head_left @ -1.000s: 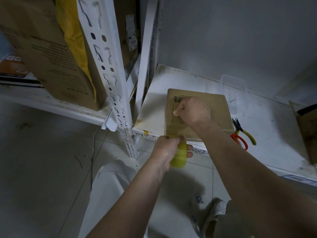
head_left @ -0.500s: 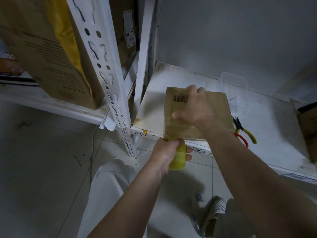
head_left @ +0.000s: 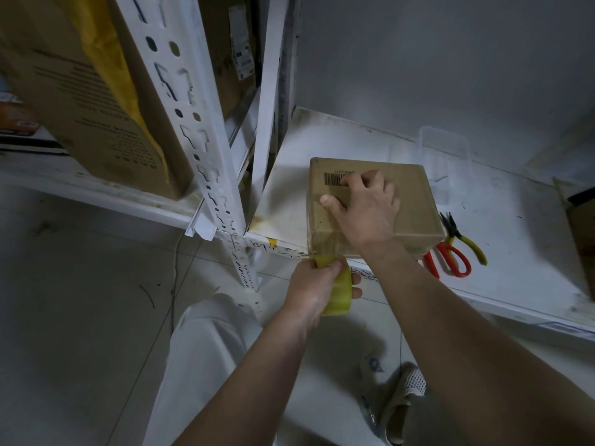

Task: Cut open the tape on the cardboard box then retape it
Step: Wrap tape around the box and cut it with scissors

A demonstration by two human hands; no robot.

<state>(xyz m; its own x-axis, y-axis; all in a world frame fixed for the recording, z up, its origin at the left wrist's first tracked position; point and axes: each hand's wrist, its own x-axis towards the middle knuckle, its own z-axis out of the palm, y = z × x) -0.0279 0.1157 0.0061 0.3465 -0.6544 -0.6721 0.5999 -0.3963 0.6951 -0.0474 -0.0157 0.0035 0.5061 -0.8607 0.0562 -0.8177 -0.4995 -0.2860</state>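
A small brown cardboard box [head_left: 415, 201] with a barcode label sits at the front edge of a white shelf [head_left: 502, 226]. My right hand [head_left: 367, 207] lies flat on the box top, fingers spread over the label. Below the shelf edge my left hand [head_left: 314, 286] grips a yellow tape roll [head_left: 339, 292]. A clear strip of tape [head_left: 325, 249] runs from the roll up the box's front face.
Red-handled scissors [head_left: 450, 255] and yellow-handled pliers [head_left: 463, 236] lie on the shelf right of the box. A clear plastic container [head_left: 446, 149] stands behind it. A perforated white upright [head_left: 193, 123] and large cartons [head_left: 96, 91] are at left; another carton [head_left: 582, 233] at far right.
My right hand went from a fist on the box to flat with spread fingers, sliding toward the barcode. The left hand and tape roll stayed below the shelf edge.
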